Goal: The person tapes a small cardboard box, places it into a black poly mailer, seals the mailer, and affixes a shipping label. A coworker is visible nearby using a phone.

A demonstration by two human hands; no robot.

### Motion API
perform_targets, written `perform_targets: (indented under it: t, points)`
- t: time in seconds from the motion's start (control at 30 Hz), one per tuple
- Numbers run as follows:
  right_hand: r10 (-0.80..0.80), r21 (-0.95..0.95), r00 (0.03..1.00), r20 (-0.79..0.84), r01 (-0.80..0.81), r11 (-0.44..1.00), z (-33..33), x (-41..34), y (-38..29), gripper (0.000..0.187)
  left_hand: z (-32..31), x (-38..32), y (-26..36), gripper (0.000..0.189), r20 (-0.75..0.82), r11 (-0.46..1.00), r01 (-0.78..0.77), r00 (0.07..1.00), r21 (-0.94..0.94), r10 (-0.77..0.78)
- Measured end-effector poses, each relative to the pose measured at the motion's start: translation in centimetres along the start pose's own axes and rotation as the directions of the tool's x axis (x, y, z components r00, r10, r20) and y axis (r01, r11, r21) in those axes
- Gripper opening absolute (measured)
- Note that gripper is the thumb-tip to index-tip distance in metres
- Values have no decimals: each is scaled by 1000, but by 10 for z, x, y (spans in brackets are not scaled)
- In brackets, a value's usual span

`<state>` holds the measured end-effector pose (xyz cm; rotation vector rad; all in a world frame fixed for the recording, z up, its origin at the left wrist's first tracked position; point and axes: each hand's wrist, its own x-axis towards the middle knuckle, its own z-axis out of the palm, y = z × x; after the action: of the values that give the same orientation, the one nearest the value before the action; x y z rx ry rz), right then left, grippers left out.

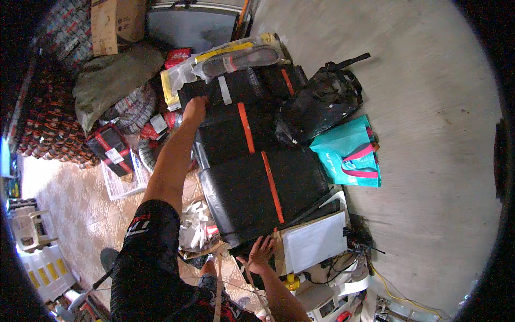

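Several packages wrapped in black plastic lie in a row before me. The nearest black package (pixel 237 189) carries an orange tape strip (pixel 272 187). Beyond it lies a middle black package (pixel 221 135) with another orange strip, then a far black package (pixel 241 86) with a grey strip. My left hand (pixel 196 109) is at the left edge of the far package, its fingertips hidden against the black plastic. Fingers spread, my right hand (pixel 260 254) rests against the near end of the nearest package. A narrow tan strap (pixel 252 277) passes beside its thumb.
Right of the packages lie a black plastic bag (pixel 322 104) and a turquoise bag (pixel 348 157). A clipboard with paper (pixel 314 241) and cables (pixel 334 265) are near my right arm. Bagged shoe soles (pixel 241 60) lie at the far end. Stacked goods (pixel 60 116) stand left.
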<state>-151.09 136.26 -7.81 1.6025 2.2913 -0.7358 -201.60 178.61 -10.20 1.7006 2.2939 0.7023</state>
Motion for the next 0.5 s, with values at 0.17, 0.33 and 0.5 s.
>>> perform_targets:
  t: [0.17,0.33,0.5]
  points:
    - [-55,-57,994,-96,49,997,2,-2,-3,139,-2,-13,1,27,-46,994,9,999,113,-4]
    - [-17,-17,1000,-26,16,1000,-3,-1,-6,139,-7,-24,8,27,-177,927,203,972,316,-152]
    - [58,-8,995,84,-58,998,-12,0,-9,140,-12,-30,19,30,-172,844,256,965,471,-197]
